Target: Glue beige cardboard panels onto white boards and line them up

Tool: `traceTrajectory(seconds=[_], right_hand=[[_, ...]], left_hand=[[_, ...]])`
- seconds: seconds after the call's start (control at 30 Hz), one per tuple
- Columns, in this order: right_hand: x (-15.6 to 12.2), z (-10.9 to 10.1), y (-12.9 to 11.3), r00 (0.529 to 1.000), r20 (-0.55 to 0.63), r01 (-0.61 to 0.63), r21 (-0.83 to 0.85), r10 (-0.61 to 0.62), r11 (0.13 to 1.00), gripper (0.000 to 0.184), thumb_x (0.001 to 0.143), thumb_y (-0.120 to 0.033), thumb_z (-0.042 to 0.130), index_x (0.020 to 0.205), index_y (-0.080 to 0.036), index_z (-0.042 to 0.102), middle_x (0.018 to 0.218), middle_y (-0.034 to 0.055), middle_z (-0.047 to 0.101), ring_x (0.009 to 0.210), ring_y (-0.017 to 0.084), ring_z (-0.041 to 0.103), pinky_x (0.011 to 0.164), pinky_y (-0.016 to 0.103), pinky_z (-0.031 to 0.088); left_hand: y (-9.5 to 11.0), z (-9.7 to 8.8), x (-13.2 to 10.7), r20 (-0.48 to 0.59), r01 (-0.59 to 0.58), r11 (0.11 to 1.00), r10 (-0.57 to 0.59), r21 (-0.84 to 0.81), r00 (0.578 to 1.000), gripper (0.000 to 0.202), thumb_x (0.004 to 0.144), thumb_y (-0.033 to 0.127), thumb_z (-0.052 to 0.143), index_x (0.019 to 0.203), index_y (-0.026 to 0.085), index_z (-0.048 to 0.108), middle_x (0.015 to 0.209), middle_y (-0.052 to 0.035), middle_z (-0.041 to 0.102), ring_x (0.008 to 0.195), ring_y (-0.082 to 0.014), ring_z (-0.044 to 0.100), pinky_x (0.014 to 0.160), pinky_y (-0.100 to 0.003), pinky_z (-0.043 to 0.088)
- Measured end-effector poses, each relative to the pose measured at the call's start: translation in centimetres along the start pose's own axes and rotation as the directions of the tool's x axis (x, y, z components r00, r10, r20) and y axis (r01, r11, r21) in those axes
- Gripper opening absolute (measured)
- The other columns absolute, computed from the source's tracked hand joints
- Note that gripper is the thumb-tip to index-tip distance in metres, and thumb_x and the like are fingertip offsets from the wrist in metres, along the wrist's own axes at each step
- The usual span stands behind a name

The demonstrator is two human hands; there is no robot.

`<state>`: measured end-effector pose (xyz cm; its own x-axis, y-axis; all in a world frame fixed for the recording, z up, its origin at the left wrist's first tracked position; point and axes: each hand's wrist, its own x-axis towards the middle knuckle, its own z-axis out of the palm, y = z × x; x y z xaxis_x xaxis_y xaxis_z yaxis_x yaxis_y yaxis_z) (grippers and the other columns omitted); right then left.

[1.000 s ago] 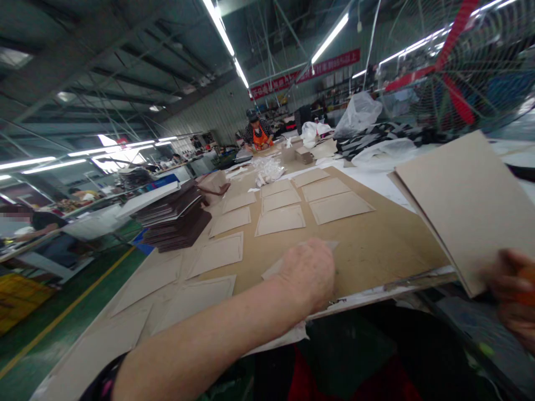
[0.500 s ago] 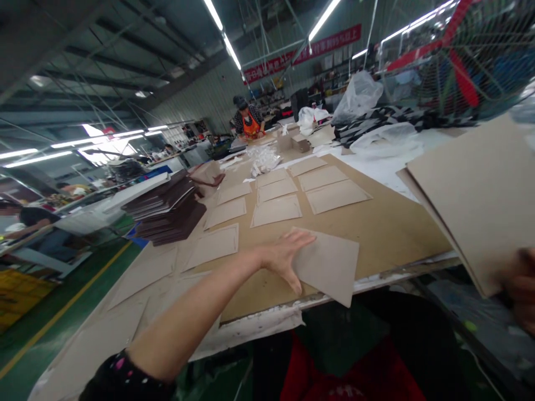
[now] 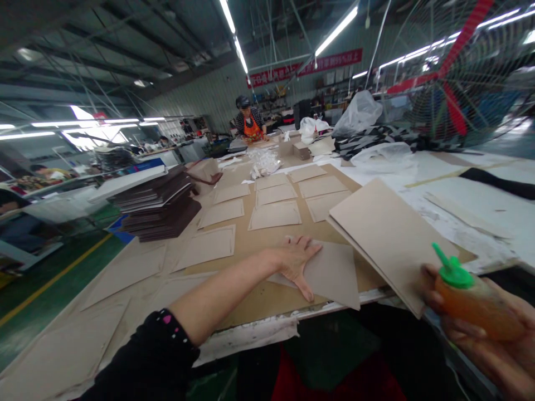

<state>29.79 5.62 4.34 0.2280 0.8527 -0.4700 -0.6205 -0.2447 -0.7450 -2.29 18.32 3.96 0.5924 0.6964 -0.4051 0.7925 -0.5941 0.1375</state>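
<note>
While the left hand (image 3: 296,266) lies flat, thumb and fingers spread, the card (image 3: 338,273) sits beneath it at the surface's (image 3: 254,239) near edge, one corner poking just past! And look right: the right hand (image 3: 507,348) curls its fingers around an orange bottle (image 3: 480,312), green nozzle tipped up, with a wad of cards (image 3: 388,239) slanting above the near edge by the right corner. Whether those fingertips pinch the wad too, I can't tell. Other cards (image 3: 275,216) run in rows towards the far edge; a dark stack (image 3: 167,209) stands along the left edge.
</note>
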Motion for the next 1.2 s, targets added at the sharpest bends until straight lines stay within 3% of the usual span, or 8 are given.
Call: traceTrajectory(seconds=[0.1,0.23,0.37,0.5,0.63,0.73,0.9,1.2], right_hand=[[-0.3,2.4,0.1,0.979,-0.068,-0.183,0.106,0.191,0.977,0.031,0.08,-0.022,0.051,0.105,-0.02,0.068,0.098,0.0137,0.072,0.063,0.024,0.069,0.032,0.023,0.043],[0.9,3.8,0.7,0.961,0.028,-0.275,0.014,0.274,0.961,0.023,0.082,-0.018,0.054,0.102,-0.02,0.065,0.092,0.0126,0.074,0.055,0.023,0.068,0.033,0.024,0.045],[1.7,4.9,1.4,0.957,0.084,-0.27,-0.09,0.277,0.959,0.025,0.077,-0.014,0.06,0.1,-0.022,0.064,0.089,0.0108,0.075,0.062,0.028,0.072,0.033,0.025,0.047],[1.8,6.4,1.9,0.931,0.175,-0.28,-0.215,0.319,0.936,0.034,0.065,-0.016,0.072,0.098,-0.021,0.065,0.082,0.0109,0.076,0.06,0.03,0.072,0.03,0.023,0.043],[2.0,7.6,2.7,0.879,0.279,-0.305,-0.294,0.387,0.906,0.045,0.056,-0.025,0.086,0.096,-0.02,0.067,0.084,0.0108,0.077,0.064,0.031,0.073,0.029,0.021,0.042],[2.3,8.1,3.1,0.851,0.321,-0.292,-0.371,0.416,0.882,0.045,0.055,-0.032,0.09,0.092,-0.019,0.069,0.081,0.01,0.076,0.064,0.03,0.073,0.031,0.02,0.042],[2.7,8.4,3.0,0.804,0.415,-0.179,-0.512,0.425,0.84,0.043,0.061,-0.04,0.088,0.092,-0.014,0.073,0.075,0.0157,0.075,0.057,0.023,0.069,0.034,0.02,0.045],[1.9,8.6,1.1,0.882,0.36,-0.027,-0.606,0.304,0.795,0.042,0.05,-0.047,0.088,0.082,-0.02,0.079,0.083,0.0156,0.076,0.062,0.026,0.068,0.035,0.023,0.048]], left_hand=[[1.6,1.5,-2.6,-0.039,0.1,0.992,-0.104,-0.078,0.994,0.15,0.04,0.083,0.076,0.158,0.017,0.009,0.164,-0.0257,0.004,0.148,-0.0507,0.001,0.111,-0.075,0.008],[2.6,1.8,-7.4,-0.047,0.215,0.949,-0.232,-0.229,0.972,0.153,0.044,0.077,0.078,0.157,0.009,0.0,0.163,-0.0268,-0.009,0.149,-0.0459,-0.005,0.118,-0.065,0.011],[1.8,1.6,-13.1,-0.167,0.388,0.866,-0.453,-0.315,0.876,0.099,0.081,0.052,0.062,0.154,0.003,0.016,0.164,-0.0254,0.008,0.152,-0.0348,0.007,0.122,-0.052,0.019],[2.3,3.9,-17.0,-0.417,0.383,0.869,-0.488,-0.313,0.767,0.061,0.094,0.032,0.044,0.149,0.008,0.032,0.159,-0.0204,0.03,0.15,-0.0291,0.022,0.122,-0.053,0.022],[4.9,7.1,-17.3,-0.61,0.223,0.923,-0.375,-0.312,0.698,0.057,0.093,0.031,0.055,0.146,0.019,0.037,0.154,-0.0148,0.04,0.147,-0.029,0.028,0.119,-0.057,0.029],[6.4,8.8,-16.2,-0.644,0.137,0.939,-0.318,-0.316,0.696,0.054,0.089,0.027,0.062,0.14,0.022,0.044,0.15,-0.0121,0.046,0.145,-0.0291,0.032,0.116,-0.056,0.037],[6.5,10.8,-14.8,-0.682,0.139,0.92,-0.366,-0.365,0.633,0.042,0.09,0.018,0.059,0.131,0.019,0.052,0.138,-0.0124,0.056,0.133,-0.0269,0.047,0.114,-0.053,0.041],[5.3,10.4,-15.2,-0.623,0.201,0.875,-0.459,-0.44,0.633,0.026,0.091,0.016,0.056,0.116,0.02,0.063,0.123,-0.0079,0.066,0.115,-0.0226,0.061,0.102,-0.044,0.052]])
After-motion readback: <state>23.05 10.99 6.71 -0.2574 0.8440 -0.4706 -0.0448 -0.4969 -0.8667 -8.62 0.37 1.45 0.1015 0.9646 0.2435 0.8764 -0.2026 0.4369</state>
